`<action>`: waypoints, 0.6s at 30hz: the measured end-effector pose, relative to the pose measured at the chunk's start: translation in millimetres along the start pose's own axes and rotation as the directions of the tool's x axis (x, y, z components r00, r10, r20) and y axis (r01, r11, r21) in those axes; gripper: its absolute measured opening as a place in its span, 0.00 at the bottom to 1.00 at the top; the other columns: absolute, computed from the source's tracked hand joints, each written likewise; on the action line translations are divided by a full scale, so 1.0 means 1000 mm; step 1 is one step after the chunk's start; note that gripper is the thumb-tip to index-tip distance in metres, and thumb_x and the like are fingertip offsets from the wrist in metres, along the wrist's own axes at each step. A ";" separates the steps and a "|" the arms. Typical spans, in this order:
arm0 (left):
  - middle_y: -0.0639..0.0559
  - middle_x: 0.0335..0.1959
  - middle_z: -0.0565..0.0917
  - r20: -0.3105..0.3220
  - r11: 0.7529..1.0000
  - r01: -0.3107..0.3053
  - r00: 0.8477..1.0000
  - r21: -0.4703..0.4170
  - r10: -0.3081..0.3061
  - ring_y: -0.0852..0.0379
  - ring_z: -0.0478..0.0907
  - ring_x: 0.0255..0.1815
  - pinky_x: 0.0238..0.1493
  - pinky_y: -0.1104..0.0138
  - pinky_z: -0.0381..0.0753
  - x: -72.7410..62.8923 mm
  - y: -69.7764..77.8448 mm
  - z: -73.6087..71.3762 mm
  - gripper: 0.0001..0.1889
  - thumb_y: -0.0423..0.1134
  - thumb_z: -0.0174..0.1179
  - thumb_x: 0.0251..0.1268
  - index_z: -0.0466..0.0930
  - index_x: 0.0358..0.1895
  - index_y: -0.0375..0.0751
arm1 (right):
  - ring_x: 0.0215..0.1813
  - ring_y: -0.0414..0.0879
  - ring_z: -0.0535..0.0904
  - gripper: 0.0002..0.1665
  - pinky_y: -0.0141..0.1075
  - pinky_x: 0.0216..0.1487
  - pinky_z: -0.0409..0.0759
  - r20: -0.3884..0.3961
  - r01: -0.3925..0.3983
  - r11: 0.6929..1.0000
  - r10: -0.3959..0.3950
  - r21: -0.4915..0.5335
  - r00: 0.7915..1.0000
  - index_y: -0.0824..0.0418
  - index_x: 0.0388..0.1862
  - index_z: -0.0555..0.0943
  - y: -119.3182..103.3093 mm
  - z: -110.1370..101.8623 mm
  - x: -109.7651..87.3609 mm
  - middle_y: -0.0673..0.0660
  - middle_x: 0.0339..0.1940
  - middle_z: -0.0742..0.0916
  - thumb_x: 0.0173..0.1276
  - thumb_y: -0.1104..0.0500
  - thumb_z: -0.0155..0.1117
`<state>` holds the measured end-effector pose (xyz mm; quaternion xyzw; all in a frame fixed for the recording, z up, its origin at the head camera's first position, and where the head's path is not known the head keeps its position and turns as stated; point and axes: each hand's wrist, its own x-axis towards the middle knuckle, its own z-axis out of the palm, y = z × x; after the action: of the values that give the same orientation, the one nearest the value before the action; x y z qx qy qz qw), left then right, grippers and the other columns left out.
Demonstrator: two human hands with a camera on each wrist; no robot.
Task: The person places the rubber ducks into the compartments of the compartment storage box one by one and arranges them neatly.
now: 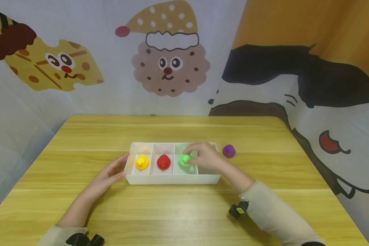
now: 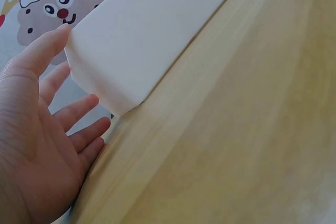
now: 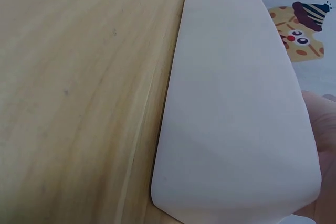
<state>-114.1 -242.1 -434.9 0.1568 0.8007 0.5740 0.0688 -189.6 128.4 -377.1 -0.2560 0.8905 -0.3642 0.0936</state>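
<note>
A white divided tray (image 1: 172, 179) stands on the table with small toy ducks in its compartments. At its left end is a yellow duck (image 1: 142, 162), and beside that a red duck (image 1: 163, 162). My right hand (image 1: 207, 156) reaches over the tray and pinches a green duck (image 1: 181, 160) between thumb and fingers, low in the third compartment. The rightmost compartment lies partly under this hand. My left hand (image 1: 106, 176) touches the tray's left end with loosely spread fingers. In the right wrist view the tray wall (image 3: 236, 103) hides most of the right hand.
A small purple toy (image 1: 229, 151) lies on the wooden table (image 1: 178, 212), just beyond the tray's right end. Behind the table's far edge hangs a cartoon-printed cloth (image 1: 104, 102). Dark wrist cameras are strapped at both sleeves.
</note>
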 end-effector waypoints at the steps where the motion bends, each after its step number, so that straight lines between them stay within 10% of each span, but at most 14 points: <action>1: 0.37 0.73 0.57 0.001 1.000 -0.003 1.000 -0.001 0.003 0.35 0.56 0.68 0.60 0.35 0.55 0.000 0.000 0.000 0.31 0.36 0.51 0.73 0.52 0.76 0.50 | 0.51 0.44 0.78 0.18 0.42 0.51 0.75 0.006 -0.005 1.000 0.005 0.000 1.000 0.52 0.46 0.85 0.000 0.000 0.000 0.45 0.48 0.85 0.55 0.57 0.75; 13: 0.36 0.73 0.56 0.004 1.000 0.000 1.000 -0.003 0.000 0.35 0.56 0.69 0.60 0.36 0.56 0.000 0.001 0.000 0.31 0.34 0.50 0.73 0.52 0.76 0.48 | 0.53 0.45 0.77 0.15 0.47 0.58 0.71 0.056 -0.058 0.997 0.061 -0.054 0.997 0.50 0.42 0.86 -0.004 0.003 0.008 0.42 0.42 0.85 0.53 0.57 0.76; 18: 0.36 0.72 0.58 0.009 1.000 -0.010 1.000 0.020 0.010 0.38 0.59 0.67 0.59 0.61 0.66 0.001 0.000 0.000 0.31 0.35 0.50 0.73 0.52 0.76 0.47 | 0.52 0.45 0.77 0.16 0.49 0.58 0.70 0.071 -0.083 0.992 0.090 -0.094 0.993 0.49 0.42 0.86 -0.005 0.004 0.010 0.41 0.39 0.85 0.53 0.58 0.76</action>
<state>-114.8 -242.1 -434.5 0.1642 0.8054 0.5654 0.0681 -194.8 117.8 -375.8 -0.2346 0.9123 -0.3092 0.1308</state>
